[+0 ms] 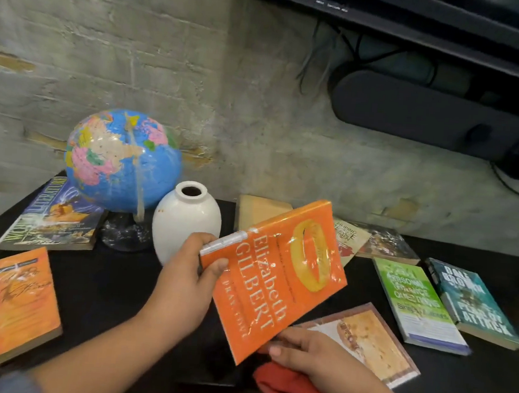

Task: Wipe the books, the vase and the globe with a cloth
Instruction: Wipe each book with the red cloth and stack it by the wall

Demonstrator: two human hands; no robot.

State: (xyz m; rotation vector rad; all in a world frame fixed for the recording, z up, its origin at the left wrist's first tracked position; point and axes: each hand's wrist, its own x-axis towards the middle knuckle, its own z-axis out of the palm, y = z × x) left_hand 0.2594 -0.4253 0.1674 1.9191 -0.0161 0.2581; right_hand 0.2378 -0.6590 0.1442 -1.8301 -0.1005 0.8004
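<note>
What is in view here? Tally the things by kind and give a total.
Paperback books: 9, counting the raised orange paperback and the partly hidden tan book at the back
Blue globe on a dark stand: 1
White ceramic vase: 1
Red cloth: 1
Total: 12

One view only, worn on the head, and it looked forward and down from the near edge of the dark surface (117, 281). It sat close in: both forearms entered from the bottom, the left hand (184, 280) gripping an orange book (277, 274) dead centre, the right hand (311, 353) holding a red cloth (287, 388) at the near edge. The far side ended at a rough wall (169, 67) that filled the upper half. The wide lens let the surface run out of frame left and right, and a dark screen edge (448, 25) crossed the far right corner.
</note>
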